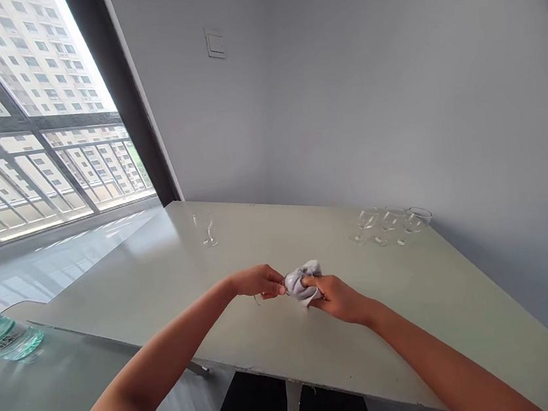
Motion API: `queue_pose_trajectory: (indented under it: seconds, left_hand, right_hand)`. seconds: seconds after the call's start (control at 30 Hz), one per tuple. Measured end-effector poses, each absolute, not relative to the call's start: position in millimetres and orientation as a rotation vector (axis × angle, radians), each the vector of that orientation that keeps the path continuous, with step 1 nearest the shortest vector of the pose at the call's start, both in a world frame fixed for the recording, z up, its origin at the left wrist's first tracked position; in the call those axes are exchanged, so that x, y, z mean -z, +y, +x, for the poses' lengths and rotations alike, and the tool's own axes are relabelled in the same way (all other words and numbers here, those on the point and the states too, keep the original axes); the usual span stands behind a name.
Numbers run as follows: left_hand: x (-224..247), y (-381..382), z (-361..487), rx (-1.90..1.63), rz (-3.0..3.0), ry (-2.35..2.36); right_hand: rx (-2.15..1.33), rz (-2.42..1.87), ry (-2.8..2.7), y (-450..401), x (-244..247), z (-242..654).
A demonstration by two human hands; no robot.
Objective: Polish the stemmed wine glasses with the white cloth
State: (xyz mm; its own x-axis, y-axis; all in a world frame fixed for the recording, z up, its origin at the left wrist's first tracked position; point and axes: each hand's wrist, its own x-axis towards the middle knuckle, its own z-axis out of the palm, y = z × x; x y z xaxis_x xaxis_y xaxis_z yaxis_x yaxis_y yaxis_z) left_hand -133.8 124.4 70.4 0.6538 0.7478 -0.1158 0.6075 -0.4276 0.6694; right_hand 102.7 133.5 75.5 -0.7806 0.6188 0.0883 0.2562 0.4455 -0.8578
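Note:
Above the middle of the table, my left hand [263,281] is closed on the stem of a stemmed glass, whose foot shows faintly beside the fingers. The bowl of that glass points right, toward my right hand [336,296]. A whitish cloth [302,281] is bunched in and around the bowl. My right hand pinches the cloth, its fingers partly inside the bowl at the rim. Some fingertips are hidden by the cloth.
One clear stemmed glass [206,229] stands at the back left of the table [280,350]. Several clear glasses [389,222] stand close together at the back right, near the wall. A large greenish bottle [9,333] lies on a lower surface at left.

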Motion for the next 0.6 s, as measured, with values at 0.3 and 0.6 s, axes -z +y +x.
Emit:
queue_pose_trajectory:
  seconds: [0.3,0.6]
  left_hand:
    - [-76.1,107.7,-121.2,-0.655,2.745,1.521]
    - [-92.0,109.8,-139.1,-0.359,2.189,1.104]
  right_hand:
    - [-1.754,-0.866,-1.533,120.6,-60.7,79.0]
    - [-1.205,-0.753,-2.252,119.4,-73.2,92.7]
